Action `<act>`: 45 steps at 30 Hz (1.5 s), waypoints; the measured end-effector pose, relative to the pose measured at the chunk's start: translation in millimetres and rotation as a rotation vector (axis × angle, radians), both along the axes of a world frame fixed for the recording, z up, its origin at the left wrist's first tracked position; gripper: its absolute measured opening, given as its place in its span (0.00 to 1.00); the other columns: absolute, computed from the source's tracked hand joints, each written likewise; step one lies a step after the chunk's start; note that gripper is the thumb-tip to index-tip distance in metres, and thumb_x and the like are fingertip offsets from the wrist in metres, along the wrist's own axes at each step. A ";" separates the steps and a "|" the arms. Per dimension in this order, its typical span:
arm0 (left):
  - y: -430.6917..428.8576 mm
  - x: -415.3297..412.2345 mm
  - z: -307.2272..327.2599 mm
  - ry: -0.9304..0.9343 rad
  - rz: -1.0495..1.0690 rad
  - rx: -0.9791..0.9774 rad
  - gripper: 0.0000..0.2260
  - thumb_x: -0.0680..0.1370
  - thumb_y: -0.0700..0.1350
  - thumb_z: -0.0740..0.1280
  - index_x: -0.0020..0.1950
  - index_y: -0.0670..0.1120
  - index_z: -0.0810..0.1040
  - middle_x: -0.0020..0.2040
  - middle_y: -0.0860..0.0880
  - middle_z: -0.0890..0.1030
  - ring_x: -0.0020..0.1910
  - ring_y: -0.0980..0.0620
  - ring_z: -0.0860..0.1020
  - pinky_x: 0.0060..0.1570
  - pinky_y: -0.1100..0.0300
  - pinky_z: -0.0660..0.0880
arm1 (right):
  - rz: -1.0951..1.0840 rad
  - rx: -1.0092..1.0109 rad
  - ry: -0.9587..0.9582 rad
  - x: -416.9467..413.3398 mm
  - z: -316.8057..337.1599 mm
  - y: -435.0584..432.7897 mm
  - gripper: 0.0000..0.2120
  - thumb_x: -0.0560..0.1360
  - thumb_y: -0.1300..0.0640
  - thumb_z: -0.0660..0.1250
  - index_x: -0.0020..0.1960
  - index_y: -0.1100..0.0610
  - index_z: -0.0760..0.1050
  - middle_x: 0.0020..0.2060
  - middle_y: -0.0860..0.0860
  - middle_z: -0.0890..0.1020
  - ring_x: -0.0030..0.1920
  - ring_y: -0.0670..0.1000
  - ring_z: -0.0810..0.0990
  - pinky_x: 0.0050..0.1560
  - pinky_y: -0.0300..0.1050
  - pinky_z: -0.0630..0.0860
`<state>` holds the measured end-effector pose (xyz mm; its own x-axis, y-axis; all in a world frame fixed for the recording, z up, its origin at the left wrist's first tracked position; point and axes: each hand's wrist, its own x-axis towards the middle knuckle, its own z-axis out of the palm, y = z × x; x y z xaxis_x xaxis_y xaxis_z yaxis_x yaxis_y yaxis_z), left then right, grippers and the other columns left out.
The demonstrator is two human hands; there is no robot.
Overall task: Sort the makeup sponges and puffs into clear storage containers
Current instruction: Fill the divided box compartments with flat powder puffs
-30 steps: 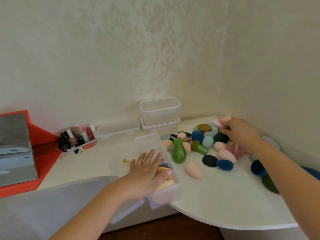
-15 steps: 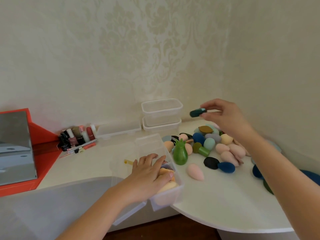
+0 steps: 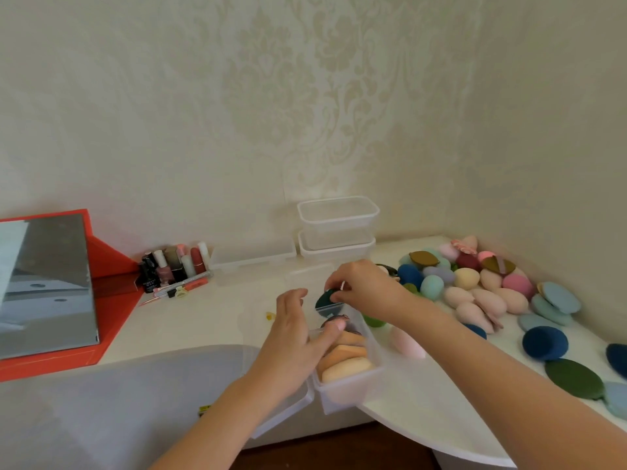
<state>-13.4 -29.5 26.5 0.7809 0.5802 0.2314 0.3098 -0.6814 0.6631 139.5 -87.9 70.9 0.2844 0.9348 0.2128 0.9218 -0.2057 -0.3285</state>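
Right grip [image 3: 359, 286] pinches teal sponge [image 3: 325, 298] over clear container [image 3: 349, 395]. Left grip [image 3: 291, 337], fingers spread, rests on its nine o'clock rim. Contents: apparently peach puffs [image 3: 346, 366].

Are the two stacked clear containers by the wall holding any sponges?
No, both stacked containers show only clear walls, with nothing inside.

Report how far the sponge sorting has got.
Done: several peach sponges lie in the near clear container. In hand: the right hand pinches a dark teal puff over it; the left hand rests on its rim. Left: the loose pile at right, and two stacked containers that look empty.
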 end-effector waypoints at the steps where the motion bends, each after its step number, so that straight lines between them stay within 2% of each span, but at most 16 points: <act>1: 4.8 0.4 0.9 0.008 0.014 0.025 0.34 0.75 0.61 0.63 0.74 0.49 0.53 0.71 0.53 0.59 0.67 0.60 0.63 0.60 0.68 0.59 | 0.010 -0.038 -0.038 -0.7 -1.8 2.3 0.12 0.77 0.57 0.64 0.58 0.55 0.80 0.50 0.52 0.83 0.49 0.50 0.78 0.49 0.39 0.70; 3: 13.0 1.9 3.4 0.049 0.015 0.072 0.31 0.75 0.57 0.65 0.73 0.49 0.57 0.70 0.53 0.65 0.68 0.58 0.66 0.59 0.69 0.60 | 0.027 -0.083 -0.086 -1.4 -6.5 4.6 0.12 0.78 0.55 0.61 0.56 0.53 0.81 0.47 0.53 0.83 0.49 0.51 0.76 0.48 0.44 0.71; 5: 17.6 4.6 5.3 0.077 -0.003 0.087 0.27 0.76 0.54 0.66 0.72 0.51 0.62 0.68 0.55 0.69 0.66 0.57 0.68 0.60 0.67 0.63 | 0.016 -0.135 -0.097 -0.8 -11.1 4.9 0.12 0.79 0.54 0.58 0.47 0.53 0.81 0.42 0.53 0.81 0.47 0.51 0.71 0.47 0.48 0.70; 7: 18.2 8.6 6.9 0.097 -0.034 0.086 0.22 0.76 0.53 0.65 0.68 0.52 0.66 0.64 0.56 0.73 0.63 0.56 0.71 0.59 0.65 0.66 | -0.006 -0.199 -0.096 -0.2 -13.9 4.2 0.15 0.80 0.53 0.55 0.37 0.51 0.73 0.39 0.53 0.77 0.47 0.51 0.68 0.49 0.50 0.70; 9: 18.0 13.2 8.0 0.115 -0.055 0.089 0.18 0.76 0.53 0.65 0.65 0.52 0.70 0.61 0.55 0.76 0.61 0.56 0.73 0.57 0.64 0.68 | -0.020 -0.239 -0.106 -1.4 -13.9 2.7 0.17 0.81 0.51 0.54 0.34 0.49 0.66 0.39 0.53 0.74 0.48 0.52 0.68 0.50 0.51 0.70; 11: 19.1 17.5 10.0 0.144 -0.049 0.096 0.19 0.76 0.55 0.65 0.65 0.51 0.71 0.60 0.54 0.76 0.59 0.55 0.73 0.55 0.63 0.69 | -0.017 -0.233 -0.098 -3.3 -12.0 -0.4 0.16 0.81 0.52 0.55 0.37 0.52 0.72 0.40 0.54 0.76 0.50 0.52 0.69 0.51 0.51 0.71; 14: 23.5 22.6 11.7 0.199 -0.047 0.129 0.22 0.74 0.60 0.65 0.63 0.50 0.74 0.58 0.53 0.77 0.57 0.54 0.74 0.56 0.59 0.71 | -0.010 -0.083 -0.075 0.3 -3.5 -10.8 0.12 0.79 0.51 0.59 0.51 0.53 0.81 0.49 0.50 0.80 0.53 0.49 0.71 0.56 0.47 0.71; 17: 28.7 23.9 10.7 0.244 -0.061 0.124 0.22 0.73 0.63 0.65 0.60 0.52 0.74 0.56 0.54 0.78 0.54 0.55 0.74 0.52 0.60 0.72 | -0.073 0.206 -0.062 13.4 14.8 -31.4 0.09 0.77 0.52 0.65 0.50 0.54 0.82 0.49 0.48 0.82 0.52 0.49 0.75 0.54 0.40 0.68; 19: 31.5 24.2 8.2 0.266 -0.072 0.131 0.23 0.72 0.64 0.65 0.60 0.51 0.74 0.57 0.54 0.78 0.56 0.54 0.75 0.54 0.59 0.72 | -0.181 0.249 0.001 25.2 28.3 -50.5 0.07 0.76 0.54 0.66 0.48 0.55 0.82 0.46 0.48 0.81 0.49 0.49 0.76 0.47 0.39 0.67; 23: 32.1 24.5 5.8 0.284 -0.085 0.147 0.23 0.71 0.65 0.66 0.60 0.52 0.76 0.56 0.53 0.80 0.55 0.54 0.76 0.56 0.55 0.73 | -0.396 0.052 0.067 49.4 40.2 -89.9 0.05 0.74 0.54 0.68 0.43 0.55 0.79 0.37 0.46 0.78 0.41 0.48 0.75 0.34 0.36 0.66; 26: 29.4 25.6 8.9 0.322 -0.094 0.162 0.22 0.72 0.64 0.65 0.59 0.53 0.77 0.55 0.54 0.80 0.55 0.54 0.76 0.57 0.55 0.72 | -0.420 -0.166 0.019 56.2 31.7 -107.3 0.03 0.73 0.54 0.69 0.46 0.53 0.80 0.43 0.47 0.80 0.44 0.47 0.75 0.35 0.33 0.66; 30: 22.7 24.6 13.6 0.356 -0.112 0.155 0.20 0.72 0.63 0.66 0.58 0.53 0.77 0.54 0.55 0.80 0.54 0.55 0.76 0.56 0.56 0.73 | -0.417 -0.449 -0.084 61.0 2.2 -112.4 0.15 0.72 0.52 0.71 0.57 0.52 0.79 0.48 0.48 0.80 0.47 0.49 0.77 0.42 0.37 0.73; 32: 20.7 22.5 14.3 0.358 -0.114 0.154 0.20 0.72 0.63 0.66 0.58 0.53 0.77 0.54 0.56 0.80 0.54 0.55 0.76 0.56 0.57 0.73 | -0.450 -0.449 -0.076 66.3 -6.8 -112.1 0.20 0.70 0.49 0.72 0.60 0.53 0.77 0.51 0.50 0.80 0.51 0.50 0.78 0.48 0.41 0.74; 36: 21.8 14.7 15.9 0.380 -0.154 0.108 0.19 0.72 0.63 0.67 0.57 0.53 0.77 0.53 0.56 0.80 0.53 0.57 0.76 0.54 0.59 0.73 | -0.460 -0.445 -0.080 68.8 -17.4 -107.3 0.25 0.69 0.48 0.73 0.63 0.53 0.72 0.53 0.51 0.79 0.52 0.51 0.78 0.49 0.42 0.75; 42: 20.6 7.6 11.3 0.331 -0.173 0.080 0.18 0.72 0.61 0.67 0.58 0.55 0.76 0.55 0.58 0.79 0.53 0.59 0.74 0.48 0.68 0.68 | -0.475 -0.447 -0.022 72.9 -21.9 -98.9 0.25 0.69 0.53 0.74 0.61 0.58 0.68 0.53 0.53 0.78 0.50 0.52 0.76 0.42 0.41 0.71; 45: 19.9 6.9 7.7 0.307 -0.153 0.103 0.19 0.72 0.62 0.67 0.59 0.55 0.76 0.55 0.58 0.79 0.54 0.59 0.74 0.48 0.68 0.67 | -0.467 -0.434 -0.006 76.1 -19.5 -95.0 0.22 0.69 0.55 0.73 0.60 0.58 0.70 0.52 0.54 0.78 0.48 0.51 0.74 0.34 0.37 0.66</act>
